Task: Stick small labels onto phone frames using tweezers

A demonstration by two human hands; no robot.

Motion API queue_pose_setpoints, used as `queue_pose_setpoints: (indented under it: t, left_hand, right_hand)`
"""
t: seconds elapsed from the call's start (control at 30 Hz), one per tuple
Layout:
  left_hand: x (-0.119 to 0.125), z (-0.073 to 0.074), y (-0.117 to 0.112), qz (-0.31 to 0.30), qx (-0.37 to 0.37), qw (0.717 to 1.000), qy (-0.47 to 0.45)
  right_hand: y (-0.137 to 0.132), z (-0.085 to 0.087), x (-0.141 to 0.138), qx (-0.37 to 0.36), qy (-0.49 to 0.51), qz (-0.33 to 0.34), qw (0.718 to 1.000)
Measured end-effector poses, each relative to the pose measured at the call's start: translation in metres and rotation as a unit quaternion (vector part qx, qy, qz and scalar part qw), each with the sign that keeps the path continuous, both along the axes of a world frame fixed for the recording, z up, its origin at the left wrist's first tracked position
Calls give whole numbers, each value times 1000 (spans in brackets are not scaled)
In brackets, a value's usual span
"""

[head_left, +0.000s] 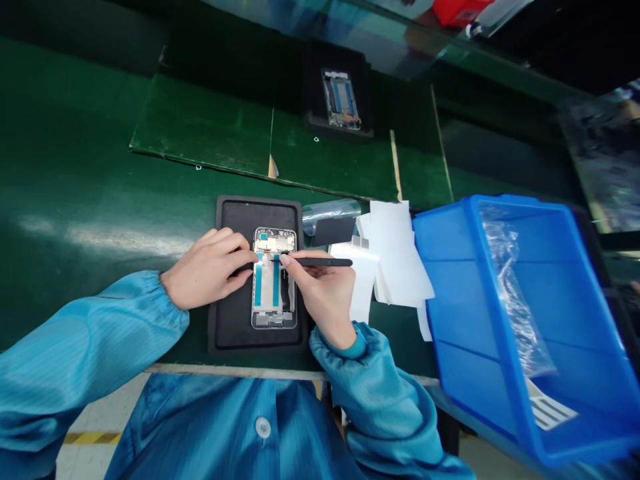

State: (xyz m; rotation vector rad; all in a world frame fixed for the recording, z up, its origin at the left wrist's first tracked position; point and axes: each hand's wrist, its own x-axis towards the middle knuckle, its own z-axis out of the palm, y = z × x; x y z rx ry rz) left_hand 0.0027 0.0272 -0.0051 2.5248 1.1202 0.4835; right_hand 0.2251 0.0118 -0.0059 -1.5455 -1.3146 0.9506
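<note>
An opened phone frame with blue strips lies in a black tray near the table's front edge. My left hand rests on the tray with curled fingers pressed against the frame's left side near its top. My right hand grips a black stick-like tool, its tip touching the upper part of the frame.
White paper sheets and a clear plastic piece lie right of the tray. A blue bin with a plastic bag stands at right. A second tray with a phone frame sits farther back on the green mat.
</note>
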Motion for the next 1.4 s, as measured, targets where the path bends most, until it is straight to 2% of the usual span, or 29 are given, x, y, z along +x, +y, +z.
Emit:
queue_pose_setpoints:
  t: [0.23,0.43,0.53,0.7,1.0,1.23,1.4]
  left_hand:
    - [2,3,0,-1,13,1000,9]
    - [7,11,-3,-7,54,992,117]
    - [10,13,-3,-14,65,988,138]
    - [12,13,-2,-34,76,989,126]
    - [9,17,1,-54,72,988,127]
    - [4,7,-2,-30,78,992,92]
    - [6,9,-2,-22,74,992,99]
  right_hand:
    - [0,0,-1,1,-1,1,1000]
    - [-2,-3,0,6,-7,8,1000]
    - [-1,-2,4,0,-9,-1,1000]
    - [2,0,9,-17,27,-25,999]
    - [3,-3,7,-9,47,-23,999]
    - [1,-8,9,-8,54,-26,998]
    - [3,-7,8,-13,81,-26,996]
